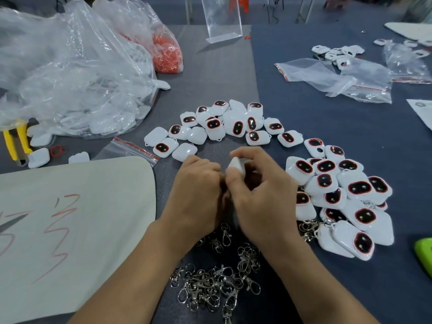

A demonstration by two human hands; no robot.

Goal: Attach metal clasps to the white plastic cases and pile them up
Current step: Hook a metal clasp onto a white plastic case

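the white sheet (70, 218) at the lower left has red marks drawn on it, but they cannot be read as words. a paper (420, 113) at the right edge has a tiny mark that is too small to read.

both hands meet in the middle of the frame, just above the table (304, 113). the right hand (259, 190) has its fingers curled round one white case (236, 166); its grip is closed on it. the left hand (196, 190) is curled too and touches the right hand at the case. its fingertips are hidden, so i cannot tell what its grip holds.

a heap of metal clasps (210, 284) lies at the bottom, between the two arms. a curved row of white cases (222, 127) lies above the hands. a pile of cases (339, 195) sits at the right, with clasps showing at its lower edge.

big clear bags (70, 66) and a bag of red bits (166, 54) fill the upper left. yellow pliers (16, 141) lie at the left edge. small zip bags (339, 78) lie at the upper right.
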